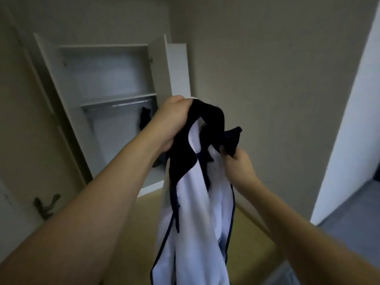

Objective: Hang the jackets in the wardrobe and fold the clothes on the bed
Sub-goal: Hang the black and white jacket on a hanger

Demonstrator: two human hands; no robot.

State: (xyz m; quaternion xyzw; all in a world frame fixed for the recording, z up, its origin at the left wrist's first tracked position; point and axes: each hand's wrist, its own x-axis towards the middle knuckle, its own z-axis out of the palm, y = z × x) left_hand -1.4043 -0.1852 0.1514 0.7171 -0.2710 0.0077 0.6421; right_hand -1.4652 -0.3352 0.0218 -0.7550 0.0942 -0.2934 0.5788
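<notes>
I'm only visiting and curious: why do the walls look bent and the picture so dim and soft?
Head view: the wide-angle lens bows the wardrobe and walls toward the edges; the room light is dim and flat, without glare; everything looks slightly smeared, including the jacket held by the left hand and right hand.
</notes>
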